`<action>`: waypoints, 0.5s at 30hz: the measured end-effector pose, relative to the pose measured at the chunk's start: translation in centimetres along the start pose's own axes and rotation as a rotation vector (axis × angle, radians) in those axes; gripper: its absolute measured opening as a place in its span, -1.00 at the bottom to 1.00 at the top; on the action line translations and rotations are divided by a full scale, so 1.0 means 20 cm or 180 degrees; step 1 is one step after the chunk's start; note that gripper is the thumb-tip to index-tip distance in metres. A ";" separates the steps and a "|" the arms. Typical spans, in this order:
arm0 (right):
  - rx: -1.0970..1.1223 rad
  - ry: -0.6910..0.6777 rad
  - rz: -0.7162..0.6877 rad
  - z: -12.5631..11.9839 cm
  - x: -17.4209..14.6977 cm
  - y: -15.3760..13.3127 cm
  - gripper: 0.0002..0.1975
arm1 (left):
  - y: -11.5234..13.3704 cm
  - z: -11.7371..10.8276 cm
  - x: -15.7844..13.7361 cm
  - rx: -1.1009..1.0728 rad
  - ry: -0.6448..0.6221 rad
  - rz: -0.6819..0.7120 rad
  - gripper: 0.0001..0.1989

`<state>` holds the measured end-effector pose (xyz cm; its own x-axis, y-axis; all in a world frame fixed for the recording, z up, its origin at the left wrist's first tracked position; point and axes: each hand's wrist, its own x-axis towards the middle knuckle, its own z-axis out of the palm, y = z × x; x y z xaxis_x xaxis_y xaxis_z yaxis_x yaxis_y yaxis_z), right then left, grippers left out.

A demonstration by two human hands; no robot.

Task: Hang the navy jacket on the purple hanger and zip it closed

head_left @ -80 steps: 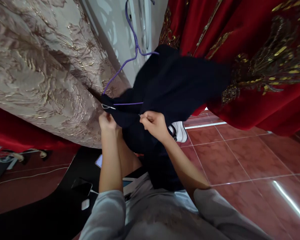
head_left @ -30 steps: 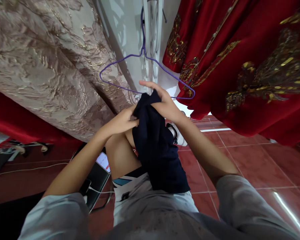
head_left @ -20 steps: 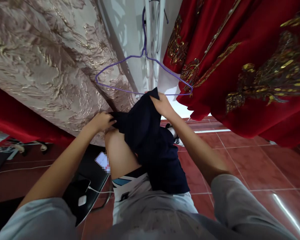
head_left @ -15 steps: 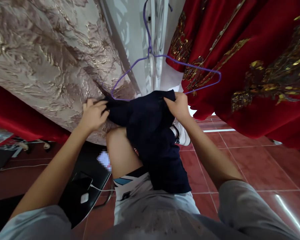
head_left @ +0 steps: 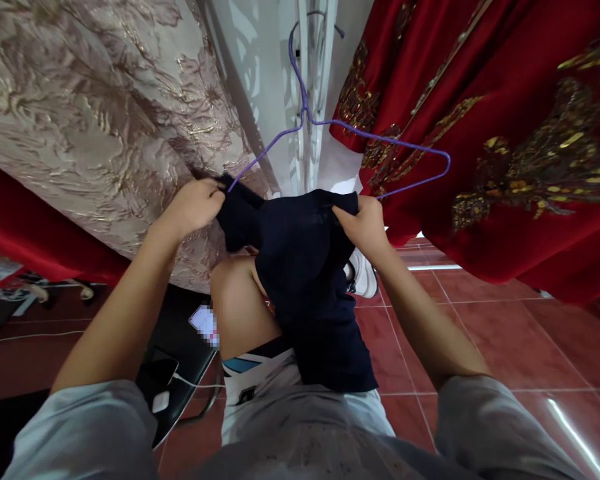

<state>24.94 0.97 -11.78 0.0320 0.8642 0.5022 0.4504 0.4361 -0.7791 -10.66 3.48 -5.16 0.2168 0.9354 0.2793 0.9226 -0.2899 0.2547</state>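
A dark navy garment (head_left: 305, 267) hangs over my lap, its kind not clear from the folds. A purple wire hanger (head_left: 305, 117) stands above it, with its left corner inside the cloth and its right corner out in the open. My left hand (head_left: 195, 207) is closed on the garment's upper left edge, close to the hanger's left end; its fingertips are partly hidden. My right hand (head_left: 365, 223) pinches the top edge on the right, between thumb and fingers, just below the hanger's lower bar. The cloth hides the middle of that bar.
A pale embossed fabric (head_left: 105, 133) hangs at left, and red cloth with gold sequins (head_left: 480, 133) hangs at right. Between them stands a white metal frame (head_left: 305, 153). A black chair seat (head_left: 175, 320) beside my leg carries a phone (head_left: 159, 368) with a white cable.
My left hand has gone from loosely spread fingers to a closed grip and risen slightly, drawing the cloth up over the hanger's left corner. My right hand has shifted slightly right and down.
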 end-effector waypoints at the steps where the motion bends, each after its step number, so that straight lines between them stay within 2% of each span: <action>1: 0.0097 -0.0044 0.0023 0.02 -0.01 -0.01 -0.64 | 0.04 -0.02 0.01 -0.0253 0.0215 0.0198 -0.75; 4: 0.0427 -0.0282 0.0016 0.07 -0.06 -0.05 -0.68 | 0.20 -0.05 0.01 -0.1028 0.0790 0.0817 -0.83; 6: 0.0533 -0.0418 -0.0184 0.04 -0.09 -0.09 -0.79 | 0.29 -0.06 0.01 -0.1134 0.0969 0.1005 -0.79; 7: 0.0548 -0.0322 -0.0325 0.00 -0.10 -0.11 -0.86 | 0.31 -0.06 0.01 -0.1095 0.1026 0.1045 -0.74; 8: 0.0561 -0.0091 -0.0449 -0.05 -0.11 -0.12 -0.83 | 0.33 -0.06 0.01 -0.1056 0.1060 0.1064 -0.71; 11: 0.0710 0.0920 -0.0434 -0.30 -0.09 -0.12 -0.46 | 0.31 -0.09 0.03 -0.0979 0.1150 0.1105 -0.71; 12: 0.0807 0.0956 -0.0274 -0.39 -0.07 -0.11 -0.45 | 0.30 -0.10 0.04 -0.0930 0.1189 0.1117 -0.72; 15: 0.1078 0.0132 0.0276 -0.58 0.02 -0.06 -0.69 | 0.28 -0.11 0.09 -0.0778 0.1433 0.1020 -0.78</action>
<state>34.77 -2.13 -6.19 0.0965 0.8938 0.4381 0.1232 0.4260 -0.8963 -5.88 3.07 -1.23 0.2662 0.6315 0.7283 0.7219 -0.6313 0.2835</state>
